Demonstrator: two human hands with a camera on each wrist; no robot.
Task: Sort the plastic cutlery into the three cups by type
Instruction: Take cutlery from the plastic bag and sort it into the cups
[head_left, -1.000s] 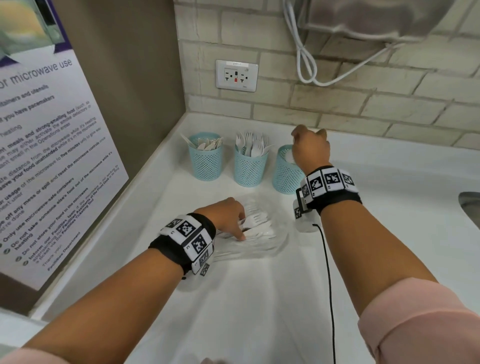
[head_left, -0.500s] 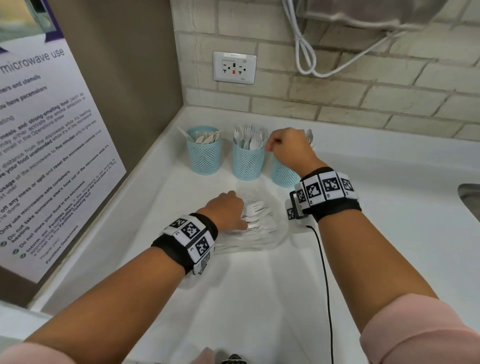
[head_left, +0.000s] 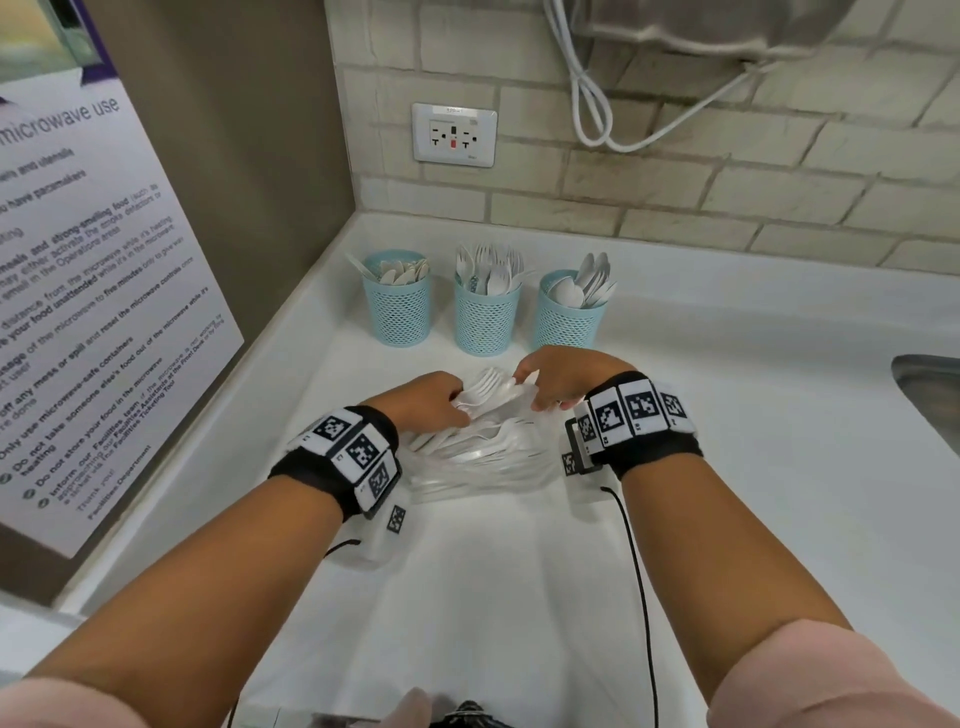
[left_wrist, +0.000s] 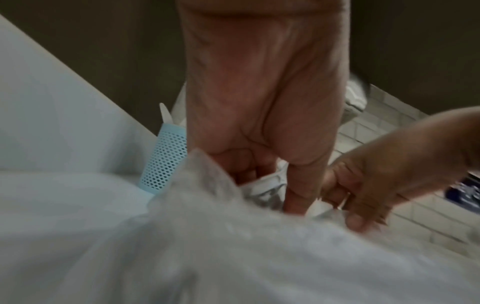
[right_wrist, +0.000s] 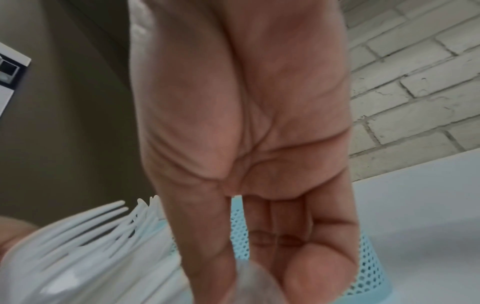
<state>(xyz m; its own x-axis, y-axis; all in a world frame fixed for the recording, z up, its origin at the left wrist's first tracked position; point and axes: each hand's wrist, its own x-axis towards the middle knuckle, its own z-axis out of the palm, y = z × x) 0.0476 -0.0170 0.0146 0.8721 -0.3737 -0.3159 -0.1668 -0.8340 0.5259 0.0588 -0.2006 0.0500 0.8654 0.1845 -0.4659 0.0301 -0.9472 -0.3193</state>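
3 blue mesh cups stand in a row near the brick wall (head_left: 779, 171): the left cup (head_left: 397, 312) holds knives, the middle cup (head_left: 485, 322) forks, the right cup (head_left: 569, 322) spoons. In front of them a clear plastic bag (head_left: 483, 467) of white forks (head_left: 483, 395) lies on the white counter (head_left: 779, 415). The left hand (head_left: 426, 405) grips the fork bundle at the bag's mouth, fingers curled round it. The right hand (head_left: 561, 379) pinches the bag's edge between thumb and fingertips.
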